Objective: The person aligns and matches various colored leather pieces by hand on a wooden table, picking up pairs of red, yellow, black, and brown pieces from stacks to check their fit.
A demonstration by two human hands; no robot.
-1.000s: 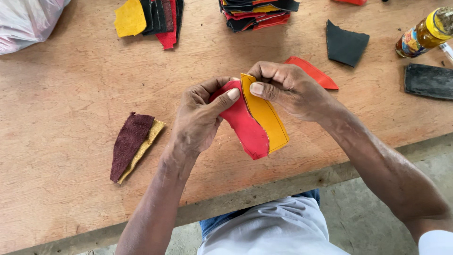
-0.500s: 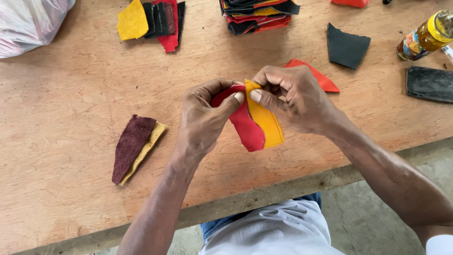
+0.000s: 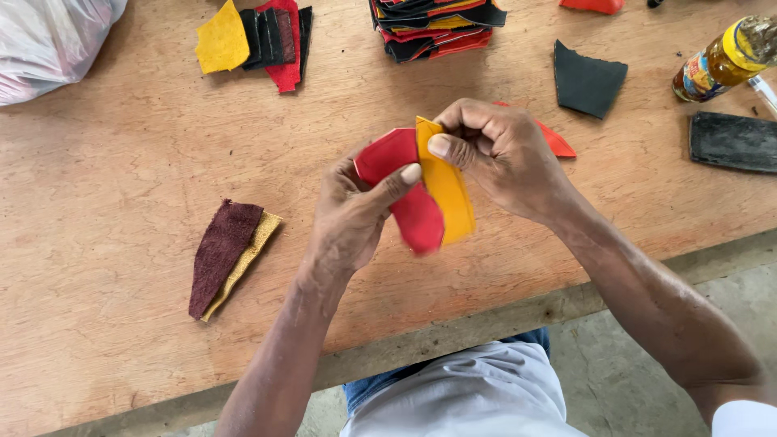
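1. Since half a second ago the two pieces have come up a little and closed together – the red piece (image 3: 413, 202) now lies edge to edge with the yellow piece (image 3: 447, 190), its lower tip blurred.
2. The left hand (image 3: 352, 214) has its grip closed on the red piece, thumb laid across its face, fingers curled behind.
3. The right hand (image 3: 506, 158) pinches the top of the yellow piece, thumb on the front – its grip is narrow and holding.
4. Both pieces hang above the wooden counter (image 3: 105, 162), between the two hands, near its front edge.
5. Both forearms reach in from below, wrists bent inward.
6. On the counter to the left lies a maroon piece (image 3: 220, 251) on a tan one; a stack of cut pieces (image 3: 437, 28) sits at the far edge, a dark piece (image 3: 587, 81) and a bottle (image 3: 720, 61) to the right.
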